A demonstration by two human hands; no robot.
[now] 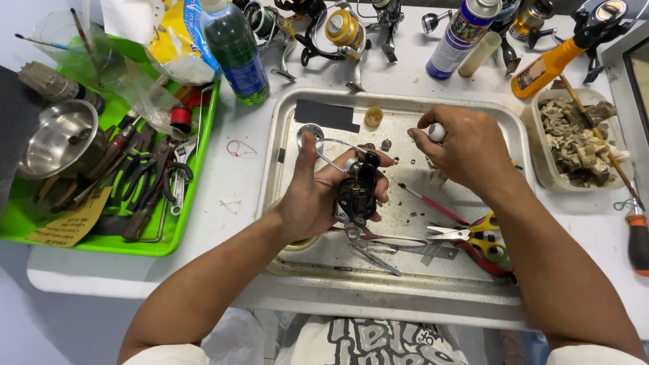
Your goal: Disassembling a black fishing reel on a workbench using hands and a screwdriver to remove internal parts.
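Over the metal tray (405, 297), my left hand (318, 196) was closed around a black fishing reel body (357, 192), its wire arm (331, 145) arching up toward the far end of the tray. My right hand (466, 152) hovered just beside it, fingers curled shut on 1 small white knob (437, 132). In my judgement, the step called for a steady left grip, with the reel kept above the tray so any loose piece would drop inside it, and for the knob to be lined up squarely before any turning. Scissors (473, 236), a red-handled pick (433, 203) and small screws (387, 144) lay within reach on the tray; a green tray (196, 182) of pliers sat well apart at left.
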